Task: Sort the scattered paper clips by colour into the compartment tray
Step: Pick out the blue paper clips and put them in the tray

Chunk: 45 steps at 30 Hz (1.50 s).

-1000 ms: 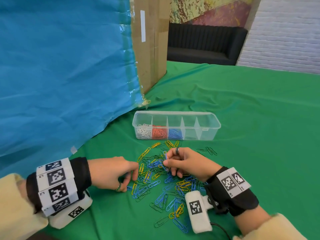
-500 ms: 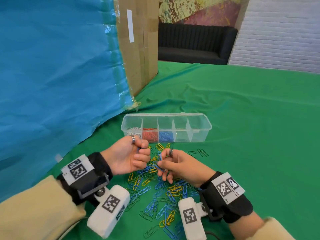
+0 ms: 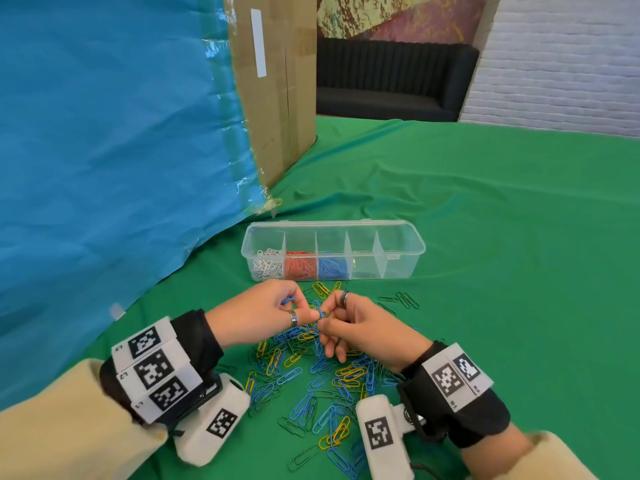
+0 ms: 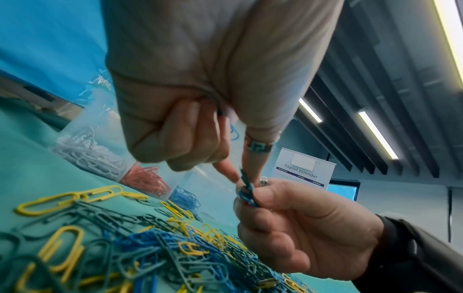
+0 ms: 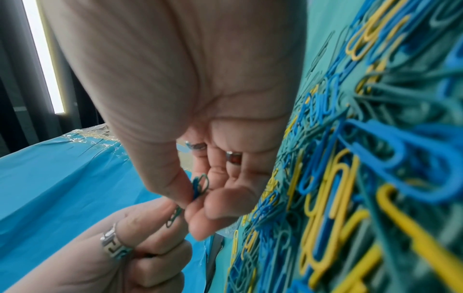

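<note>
At the bottom of the head view, two cream sleeves end in black wrist straps carrying white blocks printed with black-and-white square markers. Just above them, in the lower centre, a scattered pile of paper clips (image 3: 322,386) in blue, yellow and green lies on the table (image 3: 502,271), which is covered with a green cloth.

Over the upper edge of that pile the two hands meet, fingertips touching. The right hand (image 3: 363,332), with a dark ring on one finger, has its grip closed: thumb and forefinger pinch a small bunch of blue clips (image 4: 246,193). The left wrist view shows the bunch standing up out of that pinch. The left hand (image 3: 258,311), with a silver ring, also has its grip closed: its fingers are curled, one blue clip (image 3: 289,300) sticks out from its knuckles, and its fingertips pinch the top of the same bunch.

A few loose green clips (image 3: 401,301) lie on the cloth to the right of the hands.

Beyond the hands, in the middle of the frame, stands the clear plastic compartment tray (image 3: 408,251), long side facing the viewer, with five compartments. From the left, the first holds white clips (image 3: 266,266), the second red clips (image 3: 300,266), the third blue ones. The fourth holds something dark and too faint to tell.

Farther back, on the left, a blue sheet (image 3: 114,133) hangs over a cardboard box (image 3: 280,81). At the top of the frame are a black sofa (image 3: 391,81) and a white brick wall (image 3: 561,57).
</note>
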Tool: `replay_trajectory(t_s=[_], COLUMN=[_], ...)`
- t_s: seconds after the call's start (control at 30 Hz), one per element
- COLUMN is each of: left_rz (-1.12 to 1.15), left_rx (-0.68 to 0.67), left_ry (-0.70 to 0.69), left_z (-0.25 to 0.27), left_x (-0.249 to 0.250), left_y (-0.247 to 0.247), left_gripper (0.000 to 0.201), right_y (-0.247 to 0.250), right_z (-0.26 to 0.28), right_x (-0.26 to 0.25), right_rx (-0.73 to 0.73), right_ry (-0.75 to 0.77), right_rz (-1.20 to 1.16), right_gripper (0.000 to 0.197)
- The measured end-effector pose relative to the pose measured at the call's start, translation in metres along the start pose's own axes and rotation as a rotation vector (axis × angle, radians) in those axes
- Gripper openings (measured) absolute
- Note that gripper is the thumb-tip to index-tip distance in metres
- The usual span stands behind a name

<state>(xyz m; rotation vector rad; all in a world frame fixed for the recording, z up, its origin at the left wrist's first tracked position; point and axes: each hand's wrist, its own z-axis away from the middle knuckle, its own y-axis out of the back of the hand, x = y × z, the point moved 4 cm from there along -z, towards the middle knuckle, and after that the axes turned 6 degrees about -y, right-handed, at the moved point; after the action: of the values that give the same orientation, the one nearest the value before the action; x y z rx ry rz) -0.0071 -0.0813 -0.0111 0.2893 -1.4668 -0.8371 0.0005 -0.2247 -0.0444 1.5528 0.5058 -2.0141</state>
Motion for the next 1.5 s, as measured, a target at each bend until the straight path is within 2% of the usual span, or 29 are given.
replay_trajectory(t_s=[0.17,0.3,0.37,0.53,0.6,0.67,0.77,0.83,0.9,0.97,1.07,1.17,1.27,1.37,1.5], left_rz=[-0.016,0.268,0.316,0.14,-0.071,-0.325,-0.478,-0.579,-0.739,-0.879,-0.918,-0.804,-0.714,-0.638,-0.53], left_rx=[-0.026,-0.148,-0.204,-0.177,-0.134,-0.086,-0.121,-0.2,-0.251,-0.247,-0.216,-0.251,-0.278,-0.315,-0.352], left_ry=[0.036,0.175,0.197,0.192,0.16,0.105,0.034,0.024,0.061,0.099,0.114,0.093,0.051,0.055,0.089], left_z=[0.003,0.006,0.007,0.01,0.011,0.015,0.028,0.036,0.043,0.047,0.05,0.05,0.047,0.045,0.044], left_x=[0.001,0.001,0.0,-0.013,-0.02,-0.023,-0.019,-0.016,-0.015,-0.015,-0.014,-0.015,-0.018,-0.026,-0.039], left_y=[0.002,0.003,0.006,0.026,0.038,0.046,0.04,0.028,0.017,0.01,0.006,0.005,0.004,0.004,0.008], left_gripper=[0.026,0.036,0.035,0.02,0.015,0.011,0.007,0.022,0.037,0.046,0.045,0.028,0.014,0.014,0.014], right_y=[-0.001,0.004,0.005,0.004,0.005,0.005,0.004,0.0,-0.007,-0.017,-0.029,-0.041,-0.046,-0.048,-0.044], right_z=[0.002,0.001,0.0,-0.001,-0.001,-0.002,-0.002,-0.001,0.0,-0.001,-0.004,-0.008,-0.014,-0.011,-0.004], right_x=[-0.002,-0.002,-0.002,-0.003,-0.004,-0.005,-0.006,-0.007,-0.012,-0.021,-0.029,-0.029,-0.027,-0.025,-0.024], right_rx=[0.027,0.093,0.108,-0.031,-0.079,-0.1,-0.069,-0.057,-0.076,-0.131,-0.184,-0.212,-0.24,-0.267,-0.268], right_ry=[0.019,0.047,0.049,-0.015,-0.048,-0.08,-0.114,-0.122,-0.098,-0.057,-0.079,-0.115,-0.112,-0.105,-0.114], right_rz=[0.062,0.119,0.065,-0.374,-0.484,-0.476,-0.296,-0.108,0.272,0.714,1.037,1.188,1.238,1.273,1.213], right_gripper=[0.013,0.013,0.014,0.011,0.01,0.016,0.029,0.032,0.029,0.021,0.022,0.027,0.023,0.014,0.017])
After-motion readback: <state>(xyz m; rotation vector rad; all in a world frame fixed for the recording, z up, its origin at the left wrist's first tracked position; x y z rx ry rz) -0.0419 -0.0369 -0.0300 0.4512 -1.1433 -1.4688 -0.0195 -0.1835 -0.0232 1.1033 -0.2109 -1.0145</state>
